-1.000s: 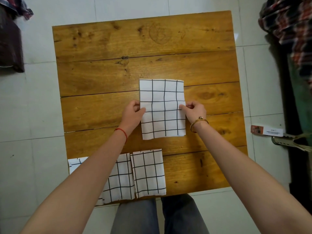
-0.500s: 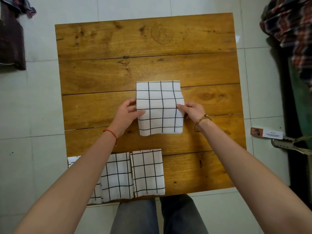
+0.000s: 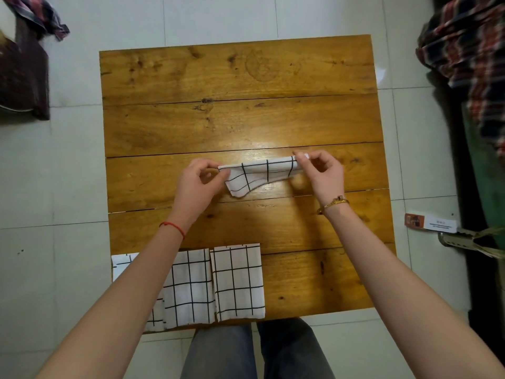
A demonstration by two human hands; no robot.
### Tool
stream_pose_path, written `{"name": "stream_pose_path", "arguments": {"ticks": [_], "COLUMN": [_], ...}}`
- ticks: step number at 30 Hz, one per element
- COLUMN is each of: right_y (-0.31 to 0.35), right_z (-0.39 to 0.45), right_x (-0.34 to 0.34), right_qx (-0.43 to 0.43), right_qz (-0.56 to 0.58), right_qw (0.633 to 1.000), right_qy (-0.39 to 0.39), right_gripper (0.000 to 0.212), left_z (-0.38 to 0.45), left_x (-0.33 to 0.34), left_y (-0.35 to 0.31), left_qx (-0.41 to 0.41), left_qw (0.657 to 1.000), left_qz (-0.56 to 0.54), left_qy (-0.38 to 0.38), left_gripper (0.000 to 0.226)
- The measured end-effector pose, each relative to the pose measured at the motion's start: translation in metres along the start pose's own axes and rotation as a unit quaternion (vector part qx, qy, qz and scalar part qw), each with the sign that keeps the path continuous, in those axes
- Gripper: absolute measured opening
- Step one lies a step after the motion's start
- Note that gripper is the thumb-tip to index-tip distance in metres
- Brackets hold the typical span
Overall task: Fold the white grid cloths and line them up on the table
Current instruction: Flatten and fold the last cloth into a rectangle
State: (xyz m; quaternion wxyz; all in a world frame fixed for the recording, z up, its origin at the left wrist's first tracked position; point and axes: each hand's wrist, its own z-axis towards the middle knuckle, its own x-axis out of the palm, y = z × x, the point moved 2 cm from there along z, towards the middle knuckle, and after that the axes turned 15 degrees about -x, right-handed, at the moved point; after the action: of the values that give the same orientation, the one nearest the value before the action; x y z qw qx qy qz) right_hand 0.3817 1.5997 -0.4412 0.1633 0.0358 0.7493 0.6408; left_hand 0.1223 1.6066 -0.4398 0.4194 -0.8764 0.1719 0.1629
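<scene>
Two hands pinching: left hand (image 3: 195, 184) and right hand (image 3: 323, 175) each grip an end of the white black-grid cloth (image 3: 259, 173), lifted above mid wooden table (image 3: 240, 77) | handling: light, limp, sags between grips; hold corners | hidden: leftmost of three folded cloths (image 3: 237, 283) behind forearm.

The left forearm (image 3: 131, 291) covers most of the leftmost folded cloth (image 3: 123, 262) at the bench's (image 3: 314, 283) seven o'clock corner (only two patches show). Plaid fabric (image 3: 470, 50) at two o'clock runs off the picture's edge. The label's (image 3: 431, 222) print is too small to read.
</scene>
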Motion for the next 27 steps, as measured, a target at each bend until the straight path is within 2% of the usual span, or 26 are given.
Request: {"name": "stream_pose_path", "arguments": {"ticks": [3,7,10,13,16,19,22,25,27], "right_y": [0.004,-0.013,-0.028,-0.036,-0.034,-0.029,-0.029,-0.035,-0.039], "right_z": [0.001,0.002,0.005,0.009,0.009,0.003,-0.007,-0.019,-0.026], "right_x": [-0.001,0.003,0.009,0.013,0.019,0.036,0.065,0.092,0.104], "right_qx": [-0.008,0.055,0.108,0.116,0.054,-0.079,-0.205,-0.236,-0.233], "right_qz": [-0.005,-0.061,-0.11,-0.206,-0.308,-0.436,-0.475,-0.504,-0.529], "right_qw": [1.0,0.996,0.988,0.972,0.95,0.888,0.815,0.738,0.699], "right_qy": [-0.002,-0.02,-0.026,-0.014,0.01,0.12,0.26,0.381,0.421], "right_gripper": [0.017,0.017,0.015,0.015,0.017,0.028,0.042,0.053,0.056], "left_z": [0.002,0.013,0.02,0.022,0.013,0.006,0.004,0.004,0.005], "left_x": [0.002,0.017,0.028,0.039,0.044,0.047,0.055,0.059,0.058], "left_y": [-0.003,0.002,0.009,0.016,0.019,0.025,0.033,0.04,0.045], "left_qx": [-0.059,-0.121,-0.156,-0.106,0.01,0.091,0.112,0.104,0.095], "left_qw": [0.995,0.99,0.985,0.994,0.986,0.946,0.9,0.879,0.873], "left_qz": [-0.066,-0.063,-0.058,0.006,0.162,0.302,0.417,0.464,0.477], "left_qy": [0.052,0.042,0.042,0.016,-0.045,-0.077,-0.057,-0.042,-0.042], "left_gripper": [0.017,0.023,0.038,0.054,0.057,0.064,0.073,0.074,0.073]}}
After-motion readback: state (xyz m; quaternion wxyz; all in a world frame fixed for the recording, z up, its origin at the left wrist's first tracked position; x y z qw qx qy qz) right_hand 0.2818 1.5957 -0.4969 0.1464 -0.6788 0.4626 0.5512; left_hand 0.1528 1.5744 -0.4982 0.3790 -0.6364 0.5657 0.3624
